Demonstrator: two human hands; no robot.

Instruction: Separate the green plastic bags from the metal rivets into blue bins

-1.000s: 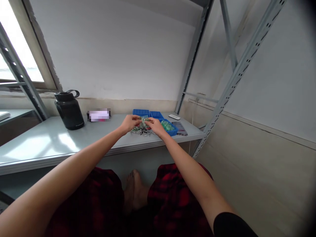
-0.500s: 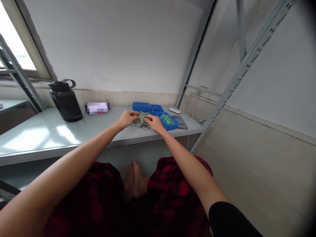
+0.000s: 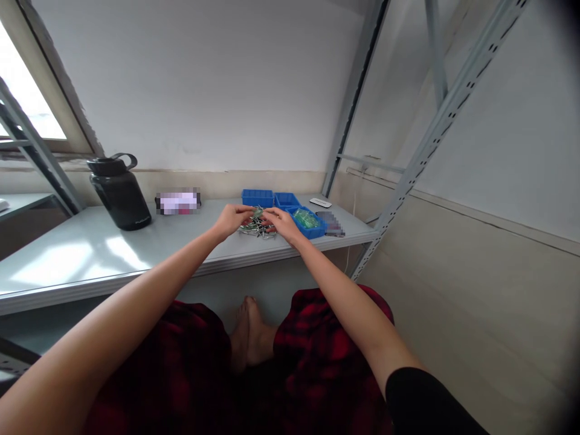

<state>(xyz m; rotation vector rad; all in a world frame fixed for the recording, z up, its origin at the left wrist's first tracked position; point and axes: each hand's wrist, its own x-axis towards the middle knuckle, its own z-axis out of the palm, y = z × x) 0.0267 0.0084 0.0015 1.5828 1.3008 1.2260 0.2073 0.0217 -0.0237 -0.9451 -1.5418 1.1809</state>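
Observation:
Both hands are over a pile of small metal pieces (image 3: pixel 259 228) near the front edge of the grey shelf. My left hand (image 3: pixel 232 220) is at the pile's left side, its fingertips closed on a small green piece (image 3: pixel 258 212). From the right, my right hand (image 3: pixel 280 223) reaches to the same green piece, thumb and fingers bent around it. The green piece is partly hidden by the fingers, and its shape is too small to tell. Just right of my right hand stands a blue bin (image 3: pixel 308 223) holding green, clear-looking items.
Two more blue bins, one (image 3: pixel 258 197) behind the pile and a smaller one (image 3: pixel 286 200), stand at the back. A white mouse (image 3: pixel 321 203) and a blurred flat item (image 3: pixel 331 223) lie right. A dark bottle (image 3: pixel 120 192) and a blurred box (image 3: pixel 178 201) stand left.
The hands have shifted slightly over the pile, and more of the metal pieces shows between them. Less of the green material is visible between the fingertips. The view has tilted a little.

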